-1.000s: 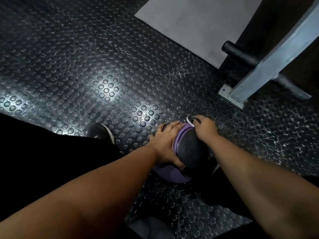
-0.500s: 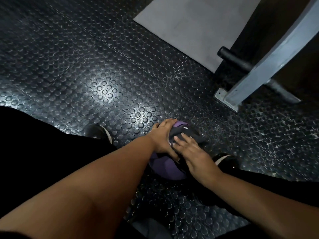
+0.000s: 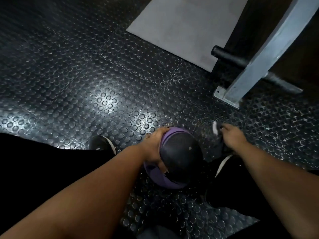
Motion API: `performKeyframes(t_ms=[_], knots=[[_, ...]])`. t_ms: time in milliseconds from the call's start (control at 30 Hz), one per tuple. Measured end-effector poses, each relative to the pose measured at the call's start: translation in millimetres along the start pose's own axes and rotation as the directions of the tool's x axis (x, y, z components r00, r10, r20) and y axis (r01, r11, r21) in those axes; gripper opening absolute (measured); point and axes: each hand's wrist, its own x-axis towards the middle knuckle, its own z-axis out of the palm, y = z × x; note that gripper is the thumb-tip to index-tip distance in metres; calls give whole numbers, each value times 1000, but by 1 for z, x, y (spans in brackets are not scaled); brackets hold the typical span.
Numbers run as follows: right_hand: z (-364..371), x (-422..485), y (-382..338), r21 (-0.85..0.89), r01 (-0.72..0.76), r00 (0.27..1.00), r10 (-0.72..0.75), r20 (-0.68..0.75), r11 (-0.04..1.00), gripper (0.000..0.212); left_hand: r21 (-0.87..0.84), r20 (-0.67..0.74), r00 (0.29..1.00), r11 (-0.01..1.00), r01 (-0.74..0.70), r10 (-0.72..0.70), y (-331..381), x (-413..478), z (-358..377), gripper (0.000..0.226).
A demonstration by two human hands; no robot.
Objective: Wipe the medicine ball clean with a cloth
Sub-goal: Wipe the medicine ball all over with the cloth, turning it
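A black studded rubber floor [image 3: 86, 75] fills the view, catching a bright patch of light left of centre. At the far side lies a grey mat [image 3: 186, 28], and to its right a slanted grey metal frame [image 3: 269, 49] stands on a foot plate, with a black bar [image 3: 227, 55] running behind it.

The medicine ball [image 3: 181, 156], black with purple bands, sits on the floor near the middle, between the person's two forearms. The left hand [image 3: 153, 145] holds its left side, fingers wrapped over the far top and thumb on the near face. The right hand [image 3: 233, 137] is off the ball, just to its right, fingers closed round a dark cloth [image 3: 217, 144] with a white edge; the cloth hangs beside the ball without touching it.

A dark shoe [image 3: 101, 143] shows left of the ball, and another shoe [image 3: 224, 163] lies under the right forearm.
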Motion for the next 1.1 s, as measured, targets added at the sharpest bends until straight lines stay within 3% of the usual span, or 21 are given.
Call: performKeyframes(t_ms=[67, 133, 200, 267, 367, 467, 567, 633, 733, 900, 1000, 1100], knots=[[-8, 13, 4, 240, -93, 988, 119, -96, 966, 33, -69, 48, 997, 996, 61, -58, 3, 0, -12, 153], [-11, 21, -7, 448, -108, 981, 169, -98, 887, 31, -179, 91, 992, 978, 107, -92, 7, -2, -26, 140], [-4, 12, -27, 499, -53, 988, 119, -101, 865, 31, -270, 29, 986, 949, 165, -163, 12, -6, -25, 112], [9, -17, -51, 407, 64, 994, -21, -109, 911, 32, -170, -249, 939, 965, 200, -238, 13, -8, -2, 71], [38, -75, -83, 243, 350, 937, -336, -96, 905, 42, -167, -598, 754, 963, 212, -270, 1, -15, 36, 45], [81, -104, -96, 179, 593, 791, -610, 57, 785, 48, -252, -662, 689, 953, 165, -295, -11, -13, 34, 44], [109, -104, -99, 8, 630, 772, -628, 96, 776, 47, -148, -622, 722, 951, 272, -304, -9, -10, 24, 41], [111, -97, -107, -8, 639, 769, -637, 56, 769, 46, -204, -602, 698, 920, 335, -388, 5, -10, 21, 42], [112, -85, -109, -9, 624, 781, -624, 17, 781, 43, -319, -599, 650, 884, 342, -468, 25, -8, 30, 47], [107, -65, -103, 153, 534, 841, -541, 7, 832, 38, -107, -726, 630, 951, 291, -275, 32, -6, 43, 47], [105, -46, -106, 188, 369, 920, -386, 64, 910, 33, -79, -716, 652, 956, 281, -251, 29, -5, 43, 51], [110, -17, -85, 232, 94, 963, -147, 226, 968, 28, -54, -747, 634, 968, 246, -203, 19, -16, 46, 62]])
